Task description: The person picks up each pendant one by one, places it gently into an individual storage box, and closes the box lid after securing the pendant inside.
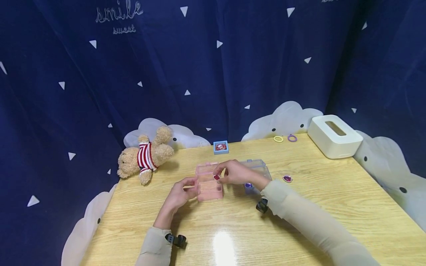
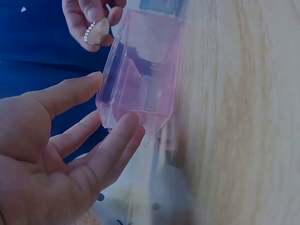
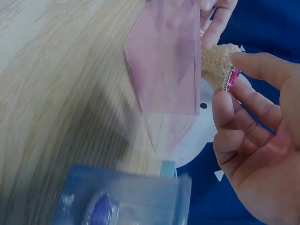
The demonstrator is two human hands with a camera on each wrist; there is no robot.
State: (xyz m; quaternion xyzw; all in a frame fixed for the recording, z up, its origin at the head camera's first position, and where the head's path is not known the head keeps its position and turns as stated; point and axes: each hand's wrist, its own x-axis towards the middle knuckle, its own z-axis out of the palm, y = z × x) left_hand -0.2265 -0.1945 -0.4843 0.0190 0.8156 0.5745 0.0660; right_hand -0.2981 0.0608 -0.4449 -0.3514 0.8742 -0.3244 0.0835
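Right hand (image 1: 234,173): thumb and fingers pinch red gem (image 1: 216,177) (above pink box (image 1: 209,195)) | left hand (image 1: 179,193): fingers spread, touching box's side

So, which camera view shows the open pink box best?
The head view: it shows the pink box open from above, though the right hand covers a little. The left wrist view shows it close, from one end; the right wrist view cuts it at the frame's top.

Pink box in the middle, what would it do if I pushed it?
The pink box would probably feel light and stiff, since it looks thin and see-through. Its flat sides suggest it would slide on the table rather than roll. Its raised lid might wobble if bumped.
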